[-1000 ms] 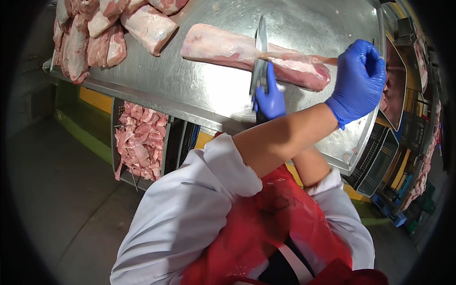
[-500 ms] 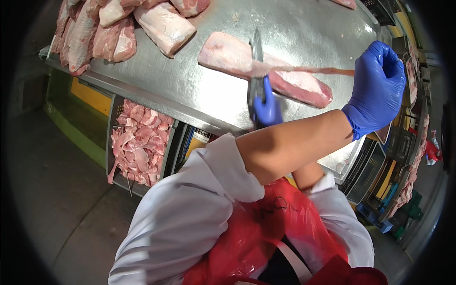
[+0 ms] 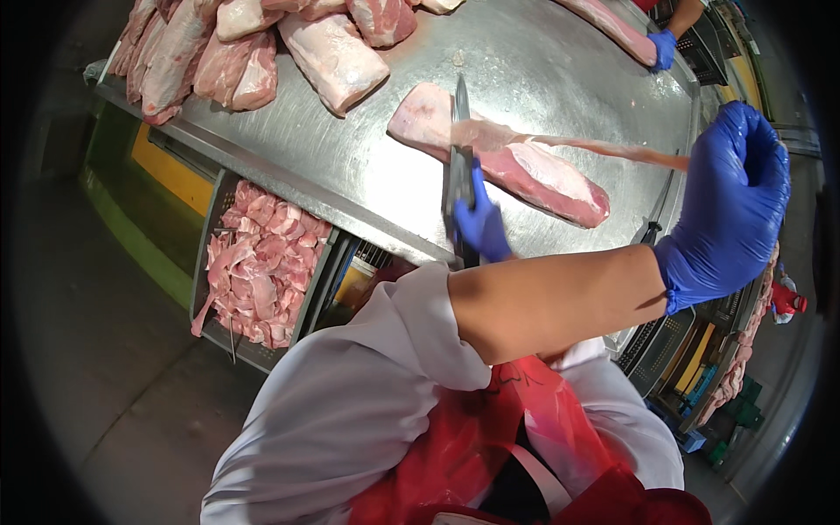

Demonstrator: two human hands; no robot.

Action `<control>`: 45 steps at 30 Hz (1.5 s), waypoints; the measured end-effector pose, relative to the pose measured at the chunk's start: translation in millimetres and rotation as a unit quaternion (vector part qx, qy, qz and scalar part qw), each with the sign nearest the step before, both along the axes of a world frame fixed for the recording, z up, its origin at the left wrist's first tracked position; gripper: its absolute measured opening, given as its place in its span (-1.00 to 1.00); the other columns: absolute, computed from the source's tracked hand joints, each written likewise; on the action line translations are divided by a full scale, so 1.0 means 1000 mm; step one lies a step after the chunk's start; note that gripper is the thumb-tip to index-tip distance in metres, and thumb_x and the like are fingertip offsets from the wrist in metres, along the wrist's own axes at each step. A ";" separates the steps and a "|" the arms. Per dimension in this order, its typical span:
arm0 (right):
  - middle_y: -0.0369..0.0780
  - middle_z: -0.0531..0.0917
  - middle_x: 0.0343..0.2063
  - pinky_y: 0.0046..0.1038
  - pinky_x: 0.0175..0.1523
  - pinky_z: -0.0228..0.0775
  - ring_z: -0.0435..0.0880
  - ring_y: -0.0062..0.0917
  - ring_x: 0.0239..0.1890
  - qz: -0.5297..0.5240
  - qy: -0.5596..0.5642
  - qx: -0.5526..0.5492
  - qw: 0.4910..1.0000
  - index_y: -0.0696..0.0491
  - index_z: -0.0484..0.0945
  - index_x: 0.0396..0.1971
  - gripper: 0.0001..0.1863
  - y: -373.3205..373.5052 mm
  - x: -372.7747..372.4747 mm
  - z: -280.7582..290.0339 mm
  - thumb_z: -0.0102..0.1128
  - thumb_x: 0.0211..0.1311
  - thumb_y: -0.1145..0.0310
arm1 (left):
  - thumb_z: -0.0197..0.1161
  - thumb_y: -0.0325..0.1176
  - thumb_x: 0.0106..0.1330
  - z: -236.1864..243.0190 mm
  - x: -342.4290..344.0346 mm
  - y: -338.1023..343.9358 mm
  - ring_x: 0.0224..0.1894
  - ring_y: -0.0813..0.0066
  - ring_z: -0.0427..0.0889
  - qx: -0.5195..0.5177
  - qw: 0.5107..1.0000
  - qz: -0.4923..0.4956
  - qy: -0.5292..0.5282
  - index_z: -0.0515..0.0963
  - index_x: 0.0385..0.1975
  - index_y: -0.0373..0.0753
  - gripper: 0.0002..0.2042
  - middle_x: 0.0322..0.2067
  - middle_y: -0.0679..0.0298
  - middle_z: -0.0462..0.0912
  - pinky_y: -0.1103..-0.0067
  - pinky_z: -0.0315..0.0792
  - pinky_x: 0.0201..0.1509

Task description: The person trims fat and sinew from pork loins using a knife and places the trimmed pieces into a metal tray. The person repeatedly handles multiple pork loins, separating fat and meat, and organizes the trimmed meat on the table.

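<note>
A long slab of pale-topped pink meat (image 3: pixel 551 184) lies on the steel table. My right hand (image 3: pixel 483 226), in a blue glove, is closed on a long knife (image 3: pixel 461 109), whose blade crosses the slab near its left end. A thin strip of meat (image 3: pixel 604 149) runs from the blade to the right, lifted and stretched. My left hand (image 3: pixel 731 201), also blue-gloved, grips the strip's far end in a closed fist. My left forearm crosses in front of my body and hides most of the right forearm.
Large meat pieces (image 3: pixel 332 57) are heaped at the table's far left. A crate of trimmings (image 3: pixel 267 262) stands below the near edge. At the far right, another person's gloved hand (image 3: pixel 663 50) touches a long meat piece (image 3: pixel 612 31). A black-handled tool (image 3: pixel 650 231) lies near the right edge.
The knife has moved left along the slab, and the peeled strip is longer. My left hand has drawn farther right. Another person's hand has come into view at the far right.
</note>
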State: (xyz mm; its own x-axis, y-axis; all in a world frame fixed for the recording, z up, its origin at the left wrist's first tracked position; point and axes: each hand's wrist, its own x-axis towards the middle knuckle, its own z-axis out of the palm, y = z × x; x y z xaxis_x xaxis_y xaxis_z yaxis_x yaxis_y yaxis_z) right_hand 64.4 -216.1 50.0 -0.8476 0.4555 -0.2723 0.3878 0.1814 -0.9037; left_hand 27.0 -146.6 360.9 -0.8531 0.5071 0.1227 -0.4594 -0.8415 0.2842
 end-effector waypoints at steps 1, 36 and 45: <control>-0.04 0.68 -0.42 -0.31 -0.33 0.52 0.68 -0.31 -0.48 0.006 -0.012 -0.044 0.999 0.21 0.46 0.15 -0.51 0.021 -0.030 -0.006 0.07 0.27 0.27 | 0.18 -0.47 0.39 0.003 0.008 0.005 -0.37 0.55 0.53 -0.002 0.999 0.006 0.034 0.42 -0.29 -0.33 -0.90 -0.45 0.26 0.52 0.51 0.46 -0.25; 0.15 0.70 -0.28 -0.15 -0.01 0.55 0.73 -0.01 -0.23 -0.023 -0.003 0.165 0.986 -0.20 -0.12 0.54 -0.15 0.080 -0.051 -0.013 0.03 0.28 0.36 | 0.05 -0.27 0.35 -0.335 -0.115 -0.155 -0.14 -0.21 0.65 -0.827 0.446 -0.006 0.341 0.42 -0.05 -0.30 -0.72 -0.17 -0.20 0.63 0.11 0.51 -0.03; 0.14 0.70 -0.30 -0.22 -0.10 0.57 0.76 -0.08 -0.24 0.025 -0.024 0.140 0.990 -0.19 -0.08 0.53 -0.16 0.036 -0.060 -0.028 0.11 0.31 0.27 | 0.11 -0.25 0.36 -0.280 -0.115 -0.141 -0.16 -0.25 0.63 -0.751 0.559 -0.011 0.351 0.32 -0.07 -0.32 -0.70 -0.29 -0.21 0.64 0.06 0.47 -0.09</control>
